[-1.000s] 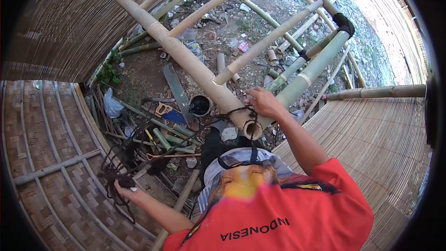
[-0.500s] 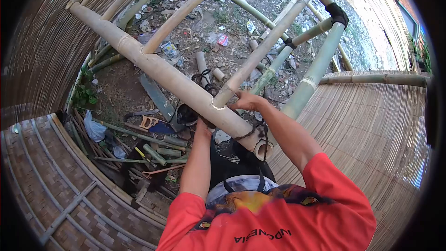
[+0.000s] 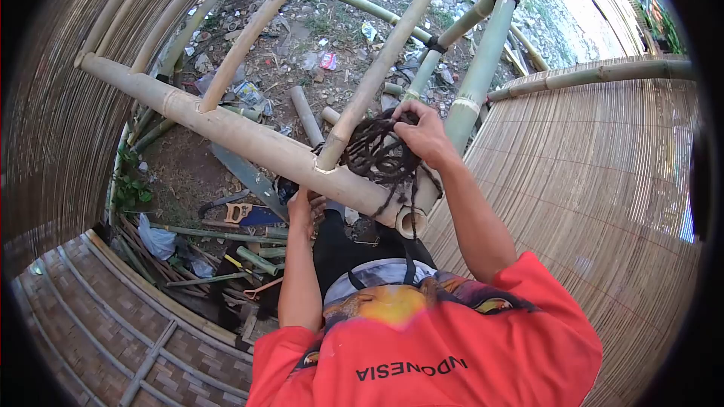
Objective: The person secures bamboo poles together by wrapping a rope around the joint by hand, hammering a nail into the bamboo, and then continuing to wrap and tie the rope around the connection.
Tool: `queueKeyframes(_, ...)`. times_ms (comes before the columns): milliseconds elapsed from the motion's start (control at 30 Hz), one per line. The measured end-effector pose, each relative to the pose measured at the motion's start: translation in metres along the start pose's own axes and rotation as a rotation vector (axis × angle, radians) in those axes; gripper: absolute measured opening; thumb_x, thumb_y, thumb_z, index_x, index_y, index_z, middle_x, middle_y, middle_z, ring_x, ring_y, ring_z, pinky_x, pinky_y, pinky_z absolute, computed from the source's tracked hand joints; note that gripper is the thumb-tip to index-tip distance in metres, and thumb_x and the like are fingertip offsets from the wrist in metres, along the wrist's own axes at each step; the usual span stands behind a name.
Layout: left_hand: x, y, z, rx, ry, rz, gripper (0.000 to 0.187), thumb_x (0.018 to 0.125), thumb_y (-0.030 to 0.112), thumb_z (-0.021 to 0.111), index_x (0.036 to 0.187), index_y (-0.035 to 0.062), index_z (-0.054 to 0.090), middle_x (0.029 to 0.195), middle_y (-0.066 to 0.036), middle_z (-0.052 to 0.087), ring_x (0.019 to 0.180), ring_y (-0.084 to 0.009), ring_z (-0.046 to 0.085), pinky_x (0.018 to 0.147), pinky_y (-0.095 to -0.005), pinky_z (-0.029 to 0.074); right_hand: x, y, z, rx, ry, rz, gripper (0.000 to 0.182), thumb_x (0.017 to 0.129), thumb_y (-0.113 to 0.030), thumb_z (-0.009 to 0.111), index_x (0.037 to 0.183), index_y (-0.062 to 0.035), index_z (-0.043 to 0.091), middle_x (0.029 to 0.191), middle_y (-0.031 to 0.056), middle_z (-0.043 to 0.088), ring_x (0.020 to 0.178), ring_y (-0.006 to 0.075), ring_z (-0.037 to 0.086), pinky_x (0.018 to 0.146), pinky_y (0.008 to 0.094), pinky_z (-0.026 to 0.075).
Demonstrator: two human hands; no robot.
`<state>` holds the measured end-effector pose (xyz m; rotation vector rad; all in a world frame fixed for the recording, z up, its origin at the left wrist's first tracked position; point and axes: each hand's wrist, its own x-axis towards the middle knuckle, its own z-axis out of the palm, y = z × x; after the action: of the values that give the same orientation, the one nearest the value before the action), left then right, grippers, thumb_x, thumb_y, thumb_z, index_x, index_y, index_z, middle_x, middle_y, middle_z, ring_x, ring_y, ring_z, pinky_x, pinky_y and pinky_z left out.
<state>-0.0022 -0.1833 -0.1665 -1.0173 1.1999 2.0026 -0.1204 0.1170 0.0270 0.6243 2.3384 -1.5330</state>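
A thick pale bamboo pole (image 3: pixel 249 143) crosses diagonally, its open end nearest my body. A thinner upright pole (image 3: pixel 377 68) is set into it. My right hand (image 3: pixel 424 134) is closed on a coiled bundle of dark rope (image 3: pixel 381 152), beside the upright and above the thick pole. Strands of the rope hang down around the pole's open end. My left hand (image 3: pixel 308 207) is below the thick pole, near its underside, with fingers curled and partly hidden; what it holds, if anything, cannot be made out.
A handsaw (image 3: pixel 253 215), cut bamboo pieces (image 3: pixel 256 258) and a pale plastic bag (image 3: pixel 156 239) lie on the ground at the left. A woven bamboo panel (image 3: pixel 90 316) fills the lower left. A slatted screen (image 3: pixel 581 203) stands at the right. Green poles (image 3: pixel 483 68) rise beyond.
My right hand has left the joint of the upright pole and now has the rope bundle, raised above the thick pole. The view has shifted, so the frame appears farther left.
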Motion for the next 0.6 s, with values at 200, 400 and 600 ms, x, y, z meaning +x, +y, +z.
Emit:
queueKeyframes(200, -0.069, -0.01, 0.008, 0.07, 0.127, 0.123, 0.05, 0.102, 0.049, 0.063, 0.126, 0.0058, 0.064, 0.099, -0.004, 0.069, 0.08, -0.0137, 0.069, 0.064, -0.0272, 0.056, -0.17, -0.1, -0.198, 0.575, 0.391, -0.897, 0.022, 0.091, 0.005, 0.059, 0.111, -0.0054, 0.058, 0.106, 0.011, 0.065, 0.087, 0.0157, 0.063, 0.073, 0.0276, 0.054)
queueKeyframes(400, -0.084, -0.015, 0.053, 0.226, 0.025, 0.237, 0.035, 0.107, 0.039, 0.057, 0.116, 0.0072, 0.067, 0.099, -0.003, 0.069, 0.08, -0.0086, 0.065, 0.065, -0.0261, 0.05, -0.371, -0.037, -0.388, 0.159, 1.539, -1.179, 0.016, 0.086, 0.002, 0.067, 0.099, 0.0047, 0.06, 0.098, 0.0237, 0.069, 0.083, 0.0328, 0.073, 0.072, 0.0412, 0.065)
queueKeyframes(600, -0.088, -0.002, 0.07, 0.597, 0.525, 0.767, 0.022, 0.102, 0.018, 0.063, 0.115, 0.0008, 0.066, 0.097, -0.009, 0.068, 0.079, -0.0173, 0.063, 0.072, -0.0328, 0.053, -0.378, 0.008, -0.345, -0.01, 1.514, -0.897, 0.018, 0.091, -0.002, 0.071, 0.107, 0.0035, 0.064, 0.104, 0.0154, 0.066, 0.086, 0.0229, 0.068, 0.072, 0.0327, 0.06)
